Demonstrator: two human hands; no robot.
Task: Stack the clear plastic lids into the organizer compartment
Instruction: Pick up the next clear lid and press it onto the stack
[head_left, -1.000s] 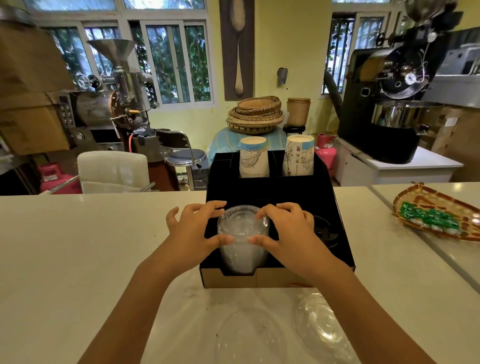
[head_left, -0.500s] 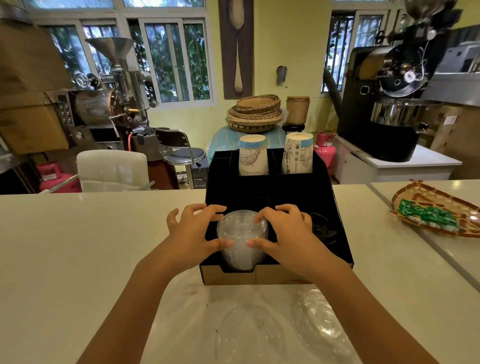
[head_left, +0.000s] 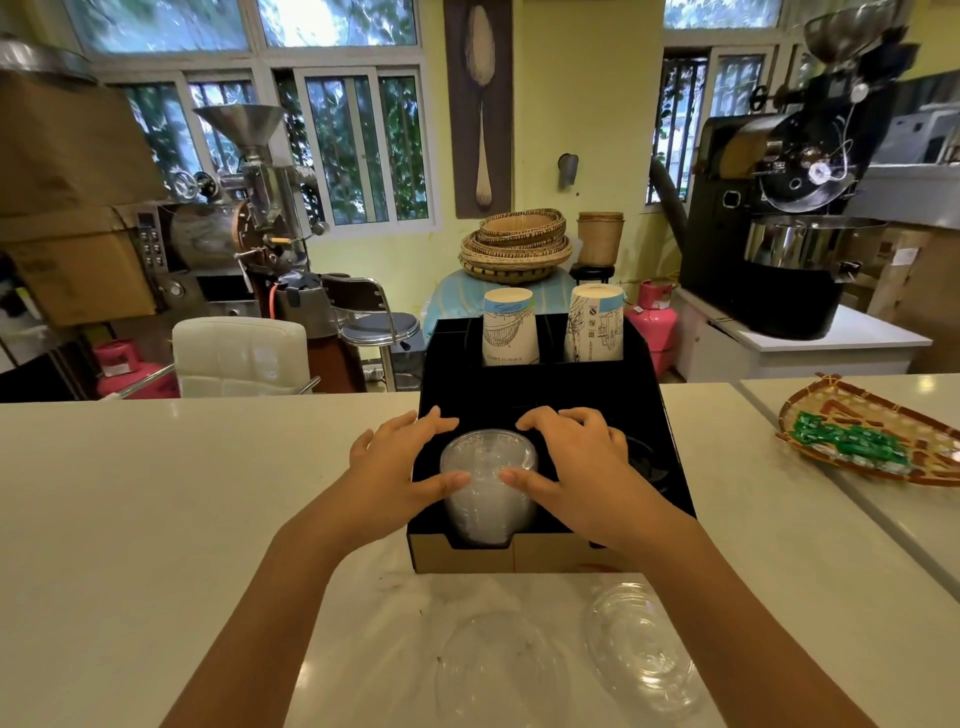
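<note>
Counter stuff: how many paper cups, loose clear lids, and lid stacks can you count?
Paper cups: 2
Loose clear lids on the counter: 2
Lid stacks in the organizer: 1
Total: 5

Yellow walls (head_left: 582, 93), barred windows (head_left: 358, 150), white chair (head_left: 241, 356).

The stack of lids (head_left: 488, 483) is seen as clear, glossy plastic, turned milky where layered. The organizer (head_left: 545, 400) is finished in matt black, its front edge apparently raw cardboard. The counter (head_left: 156, 493) is polished, pale and smooth. Printed paper is shown on the two cups (head_left: 510, 327). The tray (head_left: 883, 431) is woven.
</note>
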